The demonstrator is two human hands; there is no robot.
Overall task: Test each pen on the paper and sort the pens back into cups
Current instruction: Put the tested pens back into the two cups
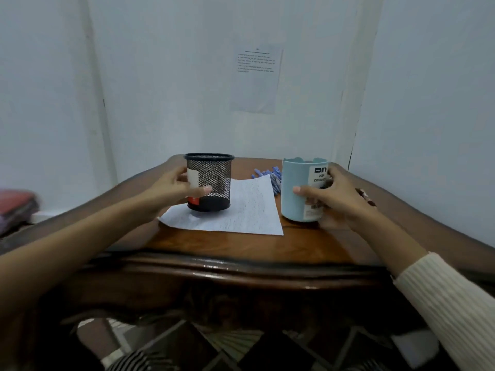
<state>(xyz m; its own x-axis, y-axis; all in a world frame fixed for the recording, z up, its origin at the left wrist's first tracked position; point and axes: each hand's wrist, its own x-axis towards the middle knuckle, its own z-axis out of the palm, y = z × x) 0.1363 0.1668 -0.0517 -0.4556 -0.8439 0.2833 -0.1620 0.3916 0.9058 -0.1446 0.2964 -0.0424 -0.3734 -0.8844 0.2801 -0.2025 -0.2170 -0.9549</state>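
Centre of frame: left hand (171, 188) grips the black mesh cup (214, 178), thumb across its front and fingers curled behind. The cup stands over the left part of the paper (241, 212); whether its base touches the sheet cannot be told. Right hand (340, 202) is wrapped round the pale blue cup (298, 194), which is upright on the counter (241, 247) just right of the paper. Blue pens (269, 174) lie heaped behind the sheet, between the two cups.
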